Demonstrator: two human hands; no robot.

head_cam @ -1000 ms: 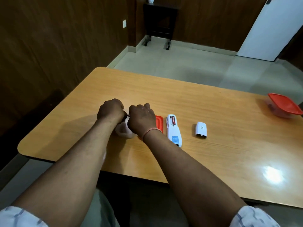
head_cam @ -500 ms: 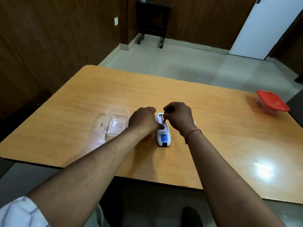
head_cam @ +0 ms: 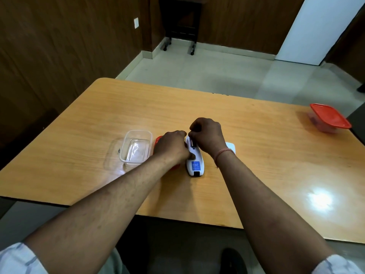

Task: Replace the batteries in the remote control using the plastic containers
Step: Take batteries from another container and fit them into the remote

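Observation:
A white remote control (head_cam: 195, 165) lies face down on the wooden table (head_cam: 256, 135), its battery bay open at the far end and a blue label near me. My left hand (head_cam: 171, 147) presses on its left side and steadies it. My right hand (head_cam: 207, 135) pinches a battery down into the bay; the battery is mostly hidden by the fingers. An open clear plastic container (head_cam: 136, 148) stands to the left. Its red lid (head_cam: 159, 139) peeks out behind my left hand. The white battery cover (head_cam: 231, 146) lies behind my right wrist.
A second clear container with a red lid (head_cam: 328, 117) sits at the table's far right edge. A dark stand on wheels (head_cam: 180, 26) is by the far wall. A light glare spot marks the table at the right front.
Both hands moved from the clear container rightward to the remote. The right hand now pushes a battery into the bay while the left holds the remote. The view shifted left.

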